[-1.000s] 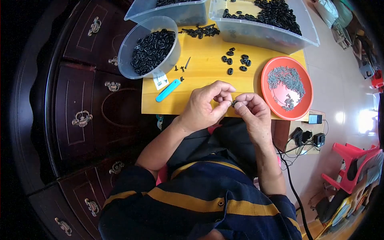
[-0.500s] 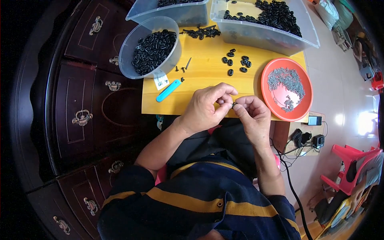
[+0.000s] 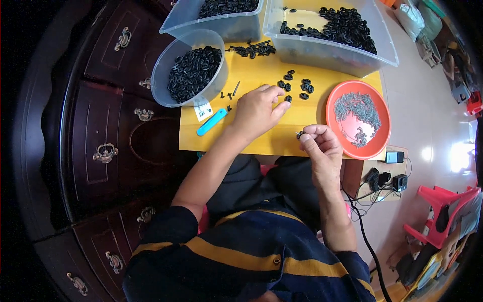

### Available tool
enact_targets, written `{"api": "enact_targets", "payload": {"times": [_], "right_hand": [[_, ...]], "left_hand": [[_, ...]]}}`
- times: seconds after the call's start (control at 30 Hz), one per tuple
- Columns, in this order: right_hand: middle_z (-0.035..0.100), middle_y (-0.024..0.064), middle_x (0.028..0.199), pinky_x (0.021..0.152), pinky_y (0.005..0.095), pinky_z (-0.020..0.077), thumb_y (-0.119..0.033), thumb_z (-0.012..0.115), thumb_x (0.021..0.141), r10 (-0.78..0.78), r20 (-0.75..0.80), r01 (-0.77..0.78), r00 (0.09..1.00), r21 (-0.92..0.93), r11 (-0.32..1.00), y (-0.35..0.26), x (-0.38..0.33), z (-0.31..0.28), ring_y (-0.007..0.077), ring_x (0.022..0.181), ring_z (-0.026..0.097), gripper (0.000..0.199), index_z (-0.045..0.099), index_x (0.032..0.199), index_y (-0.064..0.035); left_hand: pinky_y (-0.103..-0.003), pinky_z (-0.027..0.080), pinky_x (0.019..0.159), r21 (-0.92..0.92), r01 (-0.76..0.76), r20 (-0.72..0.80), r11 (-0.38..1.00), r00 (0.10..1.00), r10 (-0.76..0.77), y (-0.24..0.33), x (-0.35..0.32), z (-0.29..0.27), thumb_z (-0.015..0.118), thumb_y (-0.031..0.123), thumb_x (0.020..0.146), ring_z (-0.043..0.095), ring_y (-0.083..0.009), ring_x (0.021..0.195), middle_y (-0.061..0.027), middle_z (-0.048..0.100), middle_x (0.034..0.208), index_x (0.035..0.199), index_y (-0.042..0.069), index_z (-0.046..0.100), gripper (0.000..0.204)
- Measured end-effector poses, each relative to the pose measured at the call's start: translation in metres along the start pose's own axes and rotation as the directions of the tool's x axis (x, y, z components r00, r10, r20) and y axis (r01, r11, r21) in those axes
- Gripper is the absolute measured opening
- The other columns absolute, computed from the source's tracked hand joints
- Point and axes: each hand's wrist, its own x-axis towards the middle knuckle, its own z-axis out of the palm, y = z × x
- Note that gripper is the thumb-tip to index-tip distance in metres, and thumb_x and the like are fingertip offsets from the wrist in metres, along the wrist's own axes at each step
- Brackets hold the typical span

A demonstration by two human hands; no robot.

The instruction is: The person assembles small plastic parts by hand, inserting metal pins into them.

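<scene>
Between the thumb and fingers of my right hand is a small black oval piece, with a thin light-coloured tip sticking out on its left side. My left hand reaches forward over the yellow table, thumb and index finger apart. Its fingertips are right at a black oval piece with two holes, the nearest of a loose group; I see no grip on it. More such oval pieces lie just to the right of that group.
An orange-red dish of small grey screw-like parts stands at right. Clear bins and a round tub hold black parts. A blue-handled tool, a dark pointed pin and black scraps lie on the table. Dark drawers flank the left.
My left hand has left my right hand and moved forward and left to the oval pieces. My right hand keeps its piece, shifted slightly right. The view has tilted a little.
</scene>
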Motion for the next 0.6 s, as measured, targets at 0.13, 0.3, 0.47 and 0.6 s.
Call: {"api": "enact_targets", "payload": {"times": [0.13, 0.3, 0.47, 0.6], "right_hand": [[0.064, 0.0003, 0.088, 0.074, 0.0223, 0.0503, -0.001, 0.068, 0.092, 0.007, -0.001, -0.007, 1.0, 0.014, 1.0, -0.001, 0.001, 0.0, 0.0075, 0.077, 0.059, 0.014, 0.064, 0.106, -0.0024], [0.064, 0.0005, 0.088, 0.075, 0.0219, 0.0505, -0.001, 0.068, 0.092, 0.035, 0.005, -0.035, 0.999, 0.029, 0.999, -0.001, 0.001, -0.001, 0.0074, 0.077, 0.06, 0.015, 0.064, 0.106, -0.0025], [0.065, 0.0005, 0.089, 0.074, 0.0212, 0.0502, 0.0, 0.067, 0.092, 0.033, 0.007, -0.033, 0.999, 0.043, 0.999, -0.001, 0.002, -0.001, 0.0065, 0.078, 0.06, 0.014, 0.064, 0.105, -0.0022], [0.066, 0.0005, 0.091, 0.073, 0.0207, 0.0498, 0.001, 0.067, 0.093, 0.033, 0.001, -0.033, 0.999, 0.055, 0.998, 0.0, 0.002, 0.0, 0.0057, 0.078, 0.06, 0.013, 0.064, 0.105, -0.0019]], "left_hand": [[-0.045, 0.054, 0.068, 0.177, -0.01, -0.019, 0.984, 1.0, 0.014, -0.003, 0.008, 0.019, 0.074, 0.025, 0.083, 0.068, -0.0333, 0.078, -0.0123, 0.066, 0.086, 0.094, 0.006, 0.067, 0.023], [-0.047, 0.054, 0.069, 0.199, 0.005, 0.003, 0.98, 1.0, -0.006, -0.007, 0.011, 0.028, 0.073, 0.022, 0.082, 0.067, -0.0339, 0.08, -0.0118, 0.065, 0.086, 0.088, 0.006, 0.065, 0.018], [-0.048, 0.054, 0.069, 0.183, 0.039, 0.014, 0.982, 0.999, -0.043, -0.008, 0.013, 0.031, 0.071, 0.019, 0.081, 0.067, -0.0345, 0.08, -0.0115, 0.065, 0.086, 0.087, 0.007, 0.063, 0.016], [-0.048, 0.053, 0.07, 0.172, 0.059, 0.019, 0.983, 0.998, -0.063, -0.006, 0.014, 0.029, 0.07, 0.017, 0.079, 0.067, -0.0347, 0.079, -0.0116, 0.065, 0.086, 0.086, 0.007, 0.062, 0.015]]}}
